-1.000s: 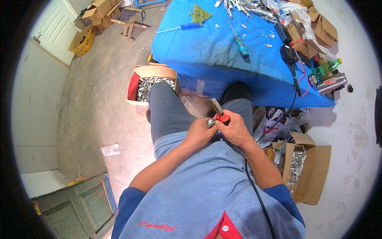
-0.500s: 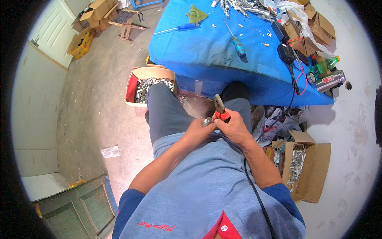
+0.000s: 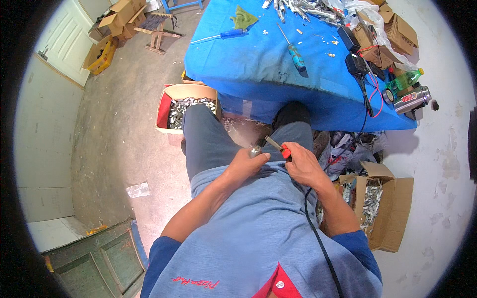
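Observation:
Above my lap, my left hand point(image 3: 246, 164) is closed around a small silvery metal piece point(image 3: 255, 151) with a rounded end; most of it is hidden by my fingers. A short gap to the right, my right hand point(image 3: 302, 165) grips red-handled pliers point(image 3: 286, 152). Their metal jaws point(image 3: 273, 143) point up and left, near the metal piece but apart from it. Whether the jaws are parted I cannot make out.
Ahead stands a blue-covered table point(image 3: 238, 59) with a teal-handled screwdriver point(image 3: 297, 57), a blue-handled screwdriver point(image 3: 232, 34), a green cloth point(image 3: 243, 18) and silvery parts point(image 3: 298, 9). A box point(image 3: 162, 110) of metal pieces sits by my left knee; an open carton point(image 3: 395, 213) lies right.
My right hand has drawn away from the left and turned, so the pliers now tilt left instead of pointing upward. The left hand keeps its hold on the metal piece.

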`<state>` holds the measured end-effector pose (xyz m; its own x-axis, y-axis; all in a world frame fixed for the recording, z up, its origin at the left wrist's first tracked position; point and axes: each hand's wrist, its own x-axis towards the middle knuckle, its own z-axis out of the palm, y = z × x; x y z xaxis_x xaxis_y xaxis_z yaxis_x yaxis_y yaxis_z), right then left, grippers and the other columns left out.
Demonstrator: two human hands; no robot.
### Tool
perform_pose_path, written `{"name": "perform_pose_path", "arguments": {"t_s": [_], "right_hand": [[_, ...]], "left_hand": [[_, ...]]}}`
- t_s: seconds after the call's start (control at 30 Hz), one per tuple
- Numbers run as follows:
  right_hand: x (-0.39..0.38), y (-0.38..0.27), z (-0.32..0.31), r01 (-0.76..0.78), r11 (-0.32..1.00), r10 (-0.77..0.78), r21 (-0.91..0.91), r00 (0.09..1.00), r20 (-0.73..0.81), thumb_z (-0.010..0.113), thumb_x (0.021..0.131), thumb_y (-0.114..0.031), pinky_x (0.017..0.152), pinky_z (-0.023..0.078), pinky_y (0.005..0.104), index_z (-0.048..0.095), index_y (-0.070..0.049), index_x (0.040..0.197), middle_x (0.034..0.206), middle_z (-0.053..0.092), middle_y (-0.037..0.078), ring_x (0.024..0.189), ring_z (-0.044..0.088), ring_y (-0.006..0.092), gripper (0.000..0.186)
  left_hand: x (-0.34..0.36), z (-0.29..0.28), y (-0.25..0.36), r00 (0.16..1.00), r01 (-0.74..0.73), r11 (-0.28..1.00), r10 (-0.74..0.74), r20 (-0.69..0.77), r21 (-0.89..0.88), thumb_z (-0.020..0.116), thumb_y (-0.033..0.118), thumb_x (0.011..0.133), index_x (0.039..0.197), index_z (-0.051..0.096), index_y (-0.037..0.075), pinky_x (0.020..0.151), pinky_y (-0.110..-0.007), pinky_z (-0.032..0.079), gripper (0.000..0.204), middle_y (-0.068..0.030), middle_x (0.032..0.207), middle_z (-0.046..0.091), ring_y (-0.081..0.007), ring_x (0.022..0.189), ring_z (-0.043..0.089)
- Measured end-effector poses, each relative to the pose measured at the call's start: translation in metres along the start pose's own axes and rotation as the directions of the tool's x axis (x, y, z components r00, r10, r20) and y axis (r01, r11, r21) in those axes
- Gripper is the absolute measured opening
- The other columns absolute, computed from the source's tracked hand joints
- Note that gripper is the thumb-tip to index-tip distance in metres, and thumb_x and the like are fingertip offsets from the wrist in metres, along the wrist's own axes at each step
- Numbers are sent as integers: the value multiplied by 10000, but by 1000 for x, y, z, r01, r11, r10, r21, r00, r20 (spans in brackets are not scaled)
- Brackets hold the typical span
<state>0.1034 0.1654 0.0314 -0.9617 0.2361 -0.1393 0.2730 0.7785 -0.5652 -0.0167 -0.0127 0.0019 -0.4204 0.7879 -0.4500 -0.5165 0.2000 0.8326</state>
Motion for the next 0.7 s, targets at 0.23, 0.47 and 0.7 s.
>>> {"name": "perform_pose_path", "arguments": {"t_s": [0.23,0.47,0.7], "right_hand": [[-11,3,1,131,972,-145,-193,988,-60,568,728,2,934,429,478,547,15,1225,1137,628,224,1084,586,403,497],[-9,-2,9,131,938,-179,-320,976,-125,598,688,14,957,400,451,553,33,1233,1143,637,183,1078,585,346,547],[-8,-2,15,162,920,-224,-357,964,-142,601,684,14,925,404,454,568,8,1162,1041,617,168,1025,574,352,479]], "left_hand": [[0,-5,-3,998,15,998,-12,61,-58,691,274,932,800,558,128,474,-247,235,238,78,627,416,-41,524,325],[-3,1,7,999,3,1000,-4,45,26,695,276,919,797,579,120,483,-244,248,230,73,630,439,-44,531,343],[-3,3,6,1000,-9,999,8,11,34,667,233,904,774,597,110,465,-245,249,192,65,620,454,-44,514,352]]}}
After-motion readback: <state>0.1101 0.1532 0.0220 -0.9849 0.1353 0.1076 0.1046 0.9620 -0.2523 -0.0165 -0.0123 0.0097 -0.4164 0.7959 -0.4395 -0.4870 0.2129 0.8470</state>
